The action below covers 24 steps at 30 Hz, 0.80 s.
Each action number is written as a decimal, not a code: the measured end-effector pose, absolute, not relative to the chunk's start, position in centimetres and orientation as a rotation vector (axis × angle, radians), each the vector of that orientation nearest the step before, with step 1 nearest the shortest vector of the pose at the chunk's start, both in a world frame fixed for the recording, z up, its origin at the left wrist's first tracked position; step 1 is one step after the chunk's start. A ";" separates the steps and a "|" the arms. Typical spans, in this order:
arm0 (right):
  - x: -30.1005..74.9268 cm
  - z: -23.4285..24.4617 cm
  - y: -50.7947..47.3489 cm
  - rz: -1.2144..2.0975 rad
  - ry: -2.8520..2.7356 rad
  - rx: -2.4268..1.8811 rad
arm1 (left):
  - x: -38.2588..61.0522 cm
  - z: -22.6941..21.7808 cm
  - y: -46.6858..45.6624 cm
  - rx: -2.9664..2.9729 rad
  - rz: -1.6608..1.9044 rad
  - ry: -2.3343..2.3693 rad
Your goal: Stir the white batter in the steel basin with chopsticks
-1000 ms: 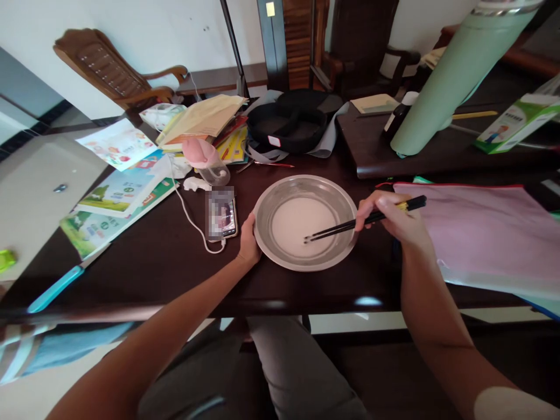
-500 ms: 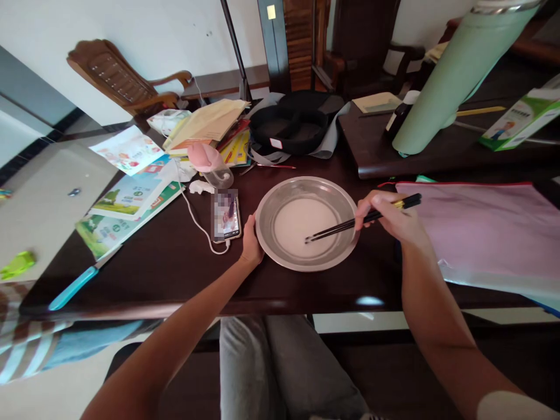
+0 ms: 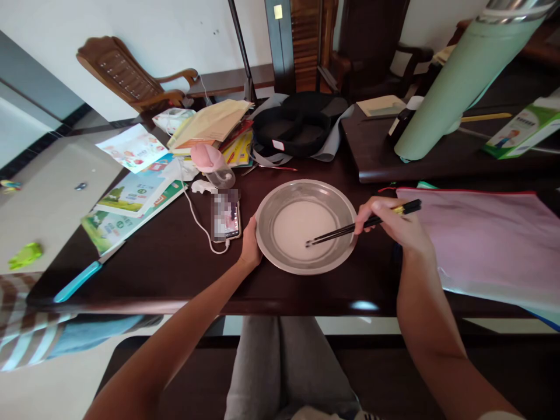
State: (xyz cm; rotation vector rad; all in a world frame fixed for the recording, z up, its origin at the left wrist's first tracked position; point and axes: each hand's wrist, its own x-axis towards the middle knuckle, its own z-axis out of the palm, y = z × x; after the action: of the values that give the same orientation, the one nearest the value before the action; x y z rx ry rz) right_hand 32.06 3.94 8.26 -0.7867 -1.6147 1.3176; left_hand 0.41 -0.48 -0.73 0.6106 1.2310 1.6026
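Observation:
A round metal basin (image 3: 280,261) sits on the dark table in front of me, with a milky white liquid (image 3: 301,224) in its bottom. My left hand (image 3: 251,242) grips the basin's left side, thumb at the rim; its other fingers are partly hidden behind the wall. Black chopsticks (image 3: 339,232) are held in my right hand (image 3: 387,220), crossing the basin's right rim. Their tips are close together at the liquid, left of the hand. Gold bands mark the upper part of the chopsticks.
Left of the basin lie a charging phone (image 3: 227,216), a pink-topped bottle (image 3: 213,165), booklets (image 3: 131,192) and a blue-handled knife (image 3: 79,282). A pink zip pouch (image 3: 494,239) lies at right. Behind stand a tall green flask (image 3: 464,87) and a black strap-like item (image 3: 291,128).
The view has shifted slightly, and my legs appear closer together. Both hands keep their holds; the chopstick tips have barely moved in the basin.

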 end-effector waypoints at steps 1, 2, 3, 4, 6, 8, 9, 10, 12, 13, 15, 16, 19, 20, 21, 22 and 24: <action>31.7 8.4 3.9 1.337 -1.679 -0.785 | 0.4 -0.8 -0.5 0.605 1.601 1.243; 31.3 8.6 3.8 1.338 -1.751 -0.787 | 0.3 -0.8 -0.5 0.601 1.602 1.251; 30.9 8.8 3.8 1.322 -1.818 -0.796 | 0.3 -0.8 -0.4 0.603 1.601 1.255; 30.6 8.9 3.9 1.293 -1.870 -0.807 | 0.3 -0.8 -0.4 0.609 1.600 1.254; 30.6 8.9 4.1 1.211 -1.893 -0.850 | 0.3 -0.7 -0.4 0.625 1.596 1.237; 31.2 8.5 4.3 1.146 -1.806 -0.901 | 0.5 -0.5 -0.3 0.638 1.587 1.214; 31.6 8.3 4.5 1.134 -1.737 -0.910 | 0.5 -0.4 -0.3 0.640 1.583 1.205; 32.1 8.1 4.5 1.137 -1.666 -0.905 | 0.6 -0.3 -0.3 0.638 1.582 1.200; 32.6 7.9 4.6 1.193 -1.567 -0.855 | 0.6 -0.1 -0.3 0.620 1.574 1.201; 32.6 7.9 4.5 1.231 -1.552 -0.828 | 0.7 0.0 -0.3 0.605 1.571 1.208; 32.1 8.1 4.2 1.293 -1.614 -0.809 | 0.6 0.1 -0.4 0.563 1.560 1.235; 31.7 8.3 4.1 1.303 -1.679 -0.814 | 0.6 0.2 -0.4 0.540 1.548 1.252; 30.9 8.8 3.9 1.227 -1.858 -0.877 | 0.5 0.6 -0.2 0.469 1.519 1.268; 30.9 8.8 3.9 1.185 -1.872 -0.904 | 0.5 0.8 -0.1 0.444 1.518 1.258; 31.1 8.7 4.0 1.146 -1.853 -0.931 | 0.4 1.0 0.1 0.418 1.512 1.243; 31.4 8.5 4.1 1.118 -1.802 -0.954 | 0.4 1.2 0.4 0.395 1.492 1.226; 32.3 8.0 4.4 1.109 -1.661 -0.951 | 0.2 1.5 1.1 0.343 1.427 1.210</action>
State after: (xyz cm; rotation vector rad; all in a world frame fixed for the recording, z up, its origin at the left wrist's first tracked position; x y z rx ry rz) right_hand 32.25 4.37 8.02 -0.9514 -1.6606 1.1089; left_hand 0.21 1.09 1.48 0.3425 1.2098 1.4272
